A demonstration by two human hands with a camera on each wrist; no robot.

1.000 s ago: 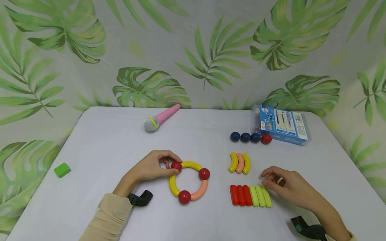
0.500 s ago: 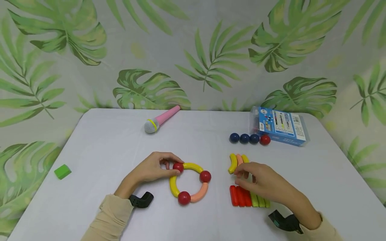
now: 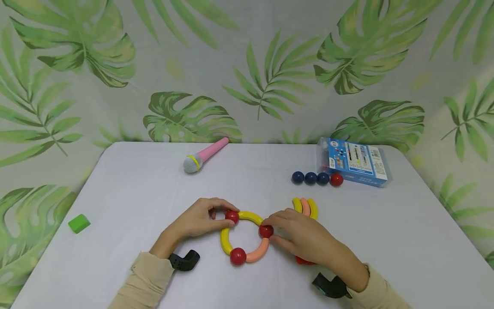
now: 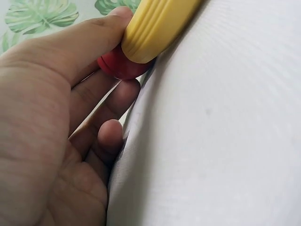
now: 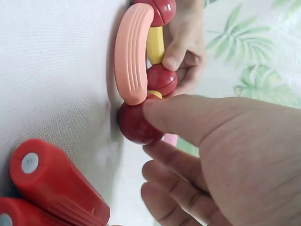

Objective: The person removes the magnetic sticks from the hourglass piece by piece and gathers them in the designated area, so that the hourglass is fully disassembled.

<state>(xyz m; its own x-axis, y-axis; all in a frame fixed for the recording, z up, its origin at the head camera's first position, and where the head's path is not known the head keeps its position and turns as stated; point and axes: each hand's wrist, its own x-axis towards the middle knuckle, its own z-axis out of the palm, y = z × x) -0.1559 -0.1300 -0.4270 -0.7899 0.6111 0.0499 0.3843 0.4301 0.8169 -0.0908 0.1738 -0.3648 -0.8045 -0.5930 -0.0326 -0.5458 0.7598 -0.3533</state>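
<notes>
A ring of curved rods and red balls lies mid-table. My left hand (image 3: 200,220) pinches the red ball at its upper left (image 3: 232,216) between thumb and fingers. In the left wrist view a yellow curved rod (image 4: 157,30) joins that ball. My right hand (image 3: 305,236) pinches the red ball on the ring's right side (image 3: 266,231). Seen from the right wrist, a salmon curved rod (image 5: 134,54) meets this ball (image 5: 138,122), with my thumb on the ball. The third red ball (image 3: 238,256) sits at the ring's near side.
Yellow and salmon curved rods (image 3: 305,206) lie beyond my right hand, which hides most of the straight rods; red ones (image 5: 56,181) show underneath. Farther back are blue balls (image 3: 310,178), a red ball (image 3: 336,180), a blue box (image 3: 356,163) and a pink microphone (image 3: 206,155). A green block (image 3: 79,223) lies left.
My right hand has moved left from beside the green rods to the ring and taken hold of its right-hand red ball. My left hand keeps its pinch.
</notes>
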